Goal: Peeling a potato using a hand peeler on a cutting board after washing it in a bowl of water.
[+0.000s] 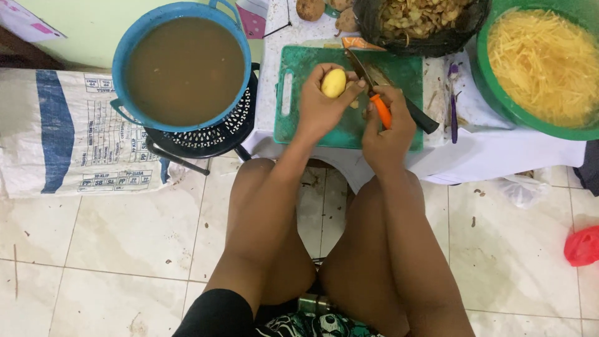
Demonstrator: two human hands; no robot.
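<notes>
1. Two bare hands work over a green cutting board (399,78). The left hand (321,109) is closed around a peeled yellow potato (334,82), fingers curled under it and thumb along its side, holding it just above the board.
2. The right hand (387,128) is wrapped tightly around the orange handle of a knife (374,93). Its dark blade points up and away, and the edge meets the potato's right side.
3. The cutting board lies on a low table covered with a white cloth (499,156), straight in front of the person's bare knees.
4. Just right of the hands, a purple-handled tool (453,106) lies on the cloth beside the board.
5. Behind the board sits a dark basket (437,43) full of potato peelings, with a few unpeeled potatoes (310,9) to its left.
6. At far right, a green basin (499,100) holds pale yellow potato strips in water.
7. To the left, a blue tub (125,56) of murky brown water rests on a black perforated stool (212,134).
8. A white woven sack (62,137) lies on the tiled floor (125,237) at far left.
</notes>
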